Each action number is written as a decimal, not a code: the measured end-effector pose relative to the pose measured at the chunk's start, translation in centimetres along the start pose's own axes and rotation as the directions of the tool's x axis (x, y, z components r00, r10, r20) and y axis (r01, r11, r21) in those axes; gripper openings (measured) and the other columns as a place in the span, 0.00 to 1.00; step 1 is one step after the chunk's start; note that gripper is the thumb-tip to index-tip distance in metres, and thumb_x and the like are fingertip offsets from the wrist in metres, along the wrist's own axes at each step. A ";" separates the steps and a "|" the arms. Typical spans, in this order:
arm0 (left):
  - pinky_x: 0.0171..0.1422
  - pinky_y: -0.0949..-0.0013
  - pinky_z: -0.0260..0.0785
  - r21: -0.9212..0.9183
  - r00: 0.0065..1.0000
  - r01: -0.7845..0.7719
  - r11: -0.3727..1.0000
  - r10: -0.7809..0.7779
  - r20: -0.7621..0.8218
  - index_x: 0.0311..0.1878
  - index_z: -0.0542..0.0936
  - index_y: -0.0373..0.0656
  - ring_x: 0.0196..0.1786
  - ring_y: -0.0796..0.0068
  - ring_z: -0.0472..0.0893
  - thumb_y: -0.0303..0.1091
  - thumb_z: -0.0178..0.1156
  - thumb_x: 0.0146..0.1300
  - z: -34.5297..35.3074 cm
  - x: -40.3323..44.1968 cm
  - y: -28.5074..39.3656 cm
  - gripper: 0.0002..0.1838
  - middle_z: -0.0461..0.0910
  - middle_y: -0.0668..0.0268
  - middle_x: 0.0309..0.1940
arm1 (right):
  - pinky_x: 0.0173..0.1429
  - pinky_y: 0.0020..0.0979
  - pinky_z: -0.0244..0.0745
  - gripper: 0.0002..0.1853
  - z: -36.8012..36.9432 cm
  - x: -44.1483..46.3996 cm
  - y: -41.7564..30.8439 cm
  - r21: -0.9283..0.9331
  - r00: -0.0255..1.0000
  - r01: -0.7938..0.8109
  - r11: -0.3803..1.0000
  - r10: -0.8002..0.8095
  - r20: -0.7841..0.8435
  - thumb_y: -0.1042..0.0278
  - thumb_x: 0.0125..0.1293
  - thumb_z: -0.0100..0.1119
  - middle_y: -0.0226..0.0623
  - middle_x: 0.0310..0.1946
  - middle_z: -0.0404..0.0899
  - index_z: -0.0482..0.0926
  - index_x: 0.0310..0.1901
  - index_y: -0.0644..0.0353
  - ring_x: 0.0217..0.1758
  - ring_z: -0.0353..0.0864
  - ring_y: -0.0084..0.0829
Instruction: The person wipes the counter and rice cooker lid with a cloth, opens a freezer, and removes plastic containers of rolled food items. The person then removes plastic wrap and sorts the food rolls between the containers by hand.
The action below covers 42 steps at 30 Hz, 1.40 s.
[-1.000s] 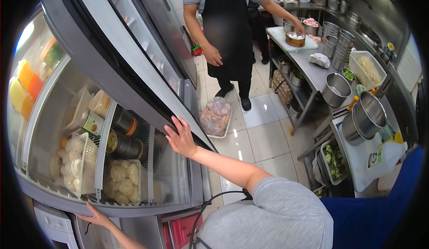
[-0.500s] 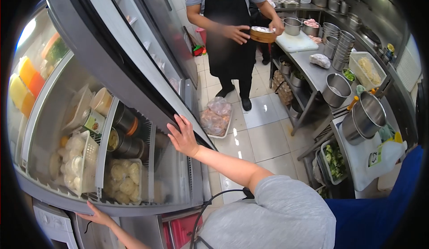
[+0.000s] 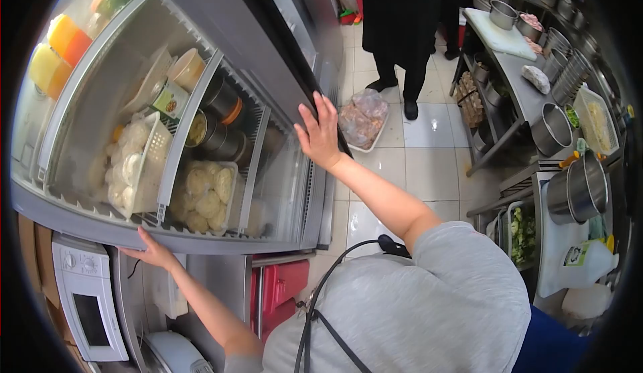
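Note:
A tall refrigerator (image 3: pixel 100 229) with a grey frame fills the left side. My right hand (image 3: pixel 319 132) rests on its dark upright edge, fingers spread. Lower down, my left hand (image 3: pixel 154 251) touches the bottom of the grey frame, its thumb up and fingers stretched out; part of its fingers is hidden. Inside, a white perforated basket (image 3: pixel 149 172) carries bags of pale round pieces. Beside it, a clear container (image 3: pixel 231 195) has several pale dough-like rounds. Metal pots (image 3: pixel 221 138) and a tub (image 3: pixel 186 69) stand further back. Orange and yellow containers (image 3: pixel 67 38) sit on another shelf.
A co-worker in a black apron (image 3: pixel 396 18) stands beyond the door. Bagged food in a white tray (image 3: pixel 365 144) sits on the floor. Along the right run steel counters (image 3: pixel 512 75) with pots and a jug (image 3: pixel 589 262). A white microwave-like appliance (image 3: pixel 87 299) stands below left.
My view has shifted, so the refrigerator and co-worker appear higher and further right. Both my hands keep their places on the refrigerator. The co-worker's round wooden steamer has left the view.

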<state>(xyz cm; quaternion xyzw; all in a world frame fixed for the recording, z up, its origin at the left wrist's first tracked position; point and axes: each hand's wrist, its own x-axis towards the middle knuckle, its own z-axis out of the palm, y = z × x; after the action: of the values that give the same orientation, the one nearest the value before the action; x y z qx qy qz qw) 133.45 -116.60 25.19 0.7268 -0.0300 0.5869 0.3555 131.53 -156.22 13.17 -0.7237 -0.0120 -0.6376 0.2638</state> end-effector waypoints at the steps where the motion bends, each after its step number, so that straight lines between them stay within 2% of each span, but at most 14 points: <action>1: 0.65 0.64 0.54 0.015 1.000 0.003 1.000 -0.003 0.001 0.65 0.50 0.31 0.62 0.60 0.62 0.41 0.61 0.57 0.1 -0.1 0.1 0.41 0.54 0.47 0.64 | 0.60 0.47 0.56 0.33 0.0 0.0 0.1 0.010 1.000 -0.005 1.000 0.005 0.011 0.74 0.50 0.59 0.47 0.64 0.51 0.62 0.60 0.50 0.61 0.55 0.54; 9: 0.65 0.66 0.53 -0.111 0.999 0.027 0.993 -0.032 -0.041 0.65 0.50 0.31 0.62 0.65 0.61 0.36 0.62 0.56 0.5 0.0 -4.1 0.41 0.56 0.50 0.63 | 0.61 0.51 0.53 0.35 0.8 -0.5 0.8 -0.097 0.998 0.060 0.993 -0.057 0.025 0.67 0.53 0.59 0.54 0.63 0.52 0.56 0.63 0.53 0.63 0.54 0.53; 11: 0.69 0.64 0.44 0.126 0.999 0.009 0.992 -0.003 -0.049 0.65 0.51 0.31 0.66 0.63 0.56 0.34 0.62 0.55 0.3 0.1 -2.4 0.40 0.53 0.52 0.65 | 0.62 0.51 0.52 0.35 0.9 -0.7 0.8 -0.126 0.995 0.095 0.987 -0.093 0.024 0.65 0.55 0.58 0.53 0.62 0.53 0.55 0.63 0.53 0.65 0.53 0.52; 13: 0.71 0.64 0.38 0.015 0.997 -0.072 0.997 0.073 -0.034 0.66 0.52 0.36 0.69 0.61 0.49 0.35 0.64 0.52 0.7 0.1 -3.5 0.42 0.49 0.55 0.67 | 0.64 0.48 0.51 0.32 0.3 -0.3 0.0 -0.152 0.997 0.056 0.987 -0.047 0.061 0.64 0.56 0.58 0.53 0.62 0.53 0.58 0.62 0.55 0.65 0.52 0.52; 17: 0.71 0.63 0.42 -0.235 0.998 -0.064 0.970 0.061 -0.018 0.66 0.53 0.39 0.70 0.63 0.49 0.34 0.67 0.47 0.3 0.6 -1.4 0.45 0.47 0.58 0.68 | 0.64 0.47 0.53 0.35 0.4 0.1 0.2 -0.270 0.991 0.131 0.954 -0.115 0.075 0.59 0.57 0.61 0.60 0.61 0.52 0.57 0.61 0.67 0.66 0.50 0.54; 21: 0.68 0.60 0.47 -0.061 0.987 -0.133 0.989 0.126 -0.097 0.66 0.54 0.40 0.68 0.56 0.53 0.43 0.67 0.45 -0.3 0.7 -3.0 0.47 0.51 0.53 0.67 | 0.62 0.48 0.54 0.36 0.8 -0.4 -0.3 -0.147 0.990 0.104 0.984 -0.089 0.106 0.65 0.58 0.59 0.62 0.63 0.43 0.51 0.64 0.63 0.65 0.49 0.56; 23: 0.70 0.65 0.46 -0.012 0.995 -0.104 0.994 0.104 -0.012 0.67 0.49 0.40 0.70 0.62 0.50 0.30 0.68 0.45 -0.7 0.6 -2.0 0.48 0.47 0.57 0.68 | 0.62 0.49 0.54 0.36 0.9 -0.3 -0.2 -0.175 0.989 0.123 0.977 -0.107 0.100 0.64 0.59 0.59 0.61 0.64 0.42 0.51 0.64 0.63 0.65 0.49 0.56; 28: 0.69 0.63 0.47 -0.064 0.997 -0.073 0.995 0.074 0.021 0.67 0.49 0.40 0.70 0.61 0.49 0.34 0.66 0.47 -0.8 0.6 -2.4 0.47 0.45 0.55 0.68 | 0.62 0.50 0.53 0.36 1.3 -0.1 -0.5 -0.145 0.985 0.164 0.976 -0.153 0.086 0.64 0.59 0.59 0.61 0.64 0.41 0.51 0.64 0.63 0.66 0.47 0.56; 31: 0.67 0.58 0.48 -0.068 0.994 -0.104 0.992 0.102 -0.026 0.67 0.53 0.43 0.68 0.52 0.53 0.46 0.64 0.48 -0.6 0.6 -3.3 0.45 0.49 0.52 0.67 | 0.62 0.51 0.54 0.37 1.1 -0.3 -0.3 -0.186 0.981 0.180 0.966 -0.163 0.101 0.64 0.59 0.59 0.61 0.64 0.40 0.50 0.64 0.62 0.66 0.47 0.56; 34: 0.69 0.58 0.44 -0.076 0.977 -0.183 0.980 0.190 0.098 0.67 0.52 0.42 0.69 0.52 0.50 0.48 0.59 0.54 -3.2 0.0 -4.8 0.42 0.47 0.52 0.68 | 0.62 0.51 0.54 0.37 1.2 -0.3 -0.6 -0.167 0.980 0.184 0.969 -0.169 0.104 0.63 0.59 0.58 0.61 0.64 0.39 0.49 0.65 0.63 0.65 0.48 0.56; 36: 0.71 0.57 0.40 0.055 0.882 -0.047 0.997 0.015 0.471 0.67 0.49 0.38 0.70 0.53 0.45 0.49 0.55 0.57 -6.2 -2.8 -8.4 0.41 0.44 0.51 0.68 | 0.64 0.49 0.51 0.37 1.3 -0.3 -0.3 -0.072 0.986 0.159 0.985 -0.155 0.061 0.59 0.59 0.59 0.60 0.64 0.42 0.52 0.64 0.65 0.67 0.45 0.54; 38: 0.71 0.57 0.38 0.208 0.843 0.279 0.938 -0.343 0.415 0.67 0.47 0.34 0.71 0.54 0.42 0.52 0.53 0.58 -8.6 -9.0 -14.5 0.43 0.42 0.49 0.68 | 0.64 0.49 0.51 0.37 1.2 -0.2 -0.1 -0.094 0.984 0.171 0.981 -0.165 0.073 0.59 0.59 0.58 0.60 0.64 0.41 0.52 0.64 0.65 0.67 0.45 0.54; 40: 0.71 0.57 0.36 0.499 0.681 0.481 0.721 -0.666 0.305 0.66 0.48 0.32 0.71 0.55 0.41 0.57 0.50 0.58 -9.9 -15.7 -19.0 0.45 0.40 0.47 0.68 | 0.64 0.49 0.51 0.37 1.1 -0.3 -0.2 -0.114 0.981 0.183 0.976 -0.174 0.090 0.59 0.59 0.58 0.60 0.65 0.40 0.51 0.64 0.65 0.67 0.44 0.54; 42: 0.72 0.58 0.35 0.780 0.494 0.360 0.511 -0.814 0.305 0.67 0.47 0.35 0.71 0.54 0.41 0.62 0.47 0.57 -10.6 -20.4 -20.2 0.47 0.39 0.51 0.69 | 0.62 0.50 0.54 0.37 0.9 -0.1 -0.6 -0.189 0.971 0.222 0.957 -0.200 0.129 0.62 0.60 0.58 0.59 0.64 0.38 0.49 0.65 0.63 0.66 0.46 0.55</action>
<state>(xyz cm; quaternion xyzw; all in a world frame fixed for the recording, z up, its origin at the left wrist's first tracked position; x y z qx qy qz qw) 127.65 -103.33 -1.73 0.9103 0.3154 0.0985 0.2491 132.16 -155.28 13.28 -0.7747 -0.0389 -0.6200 0.1184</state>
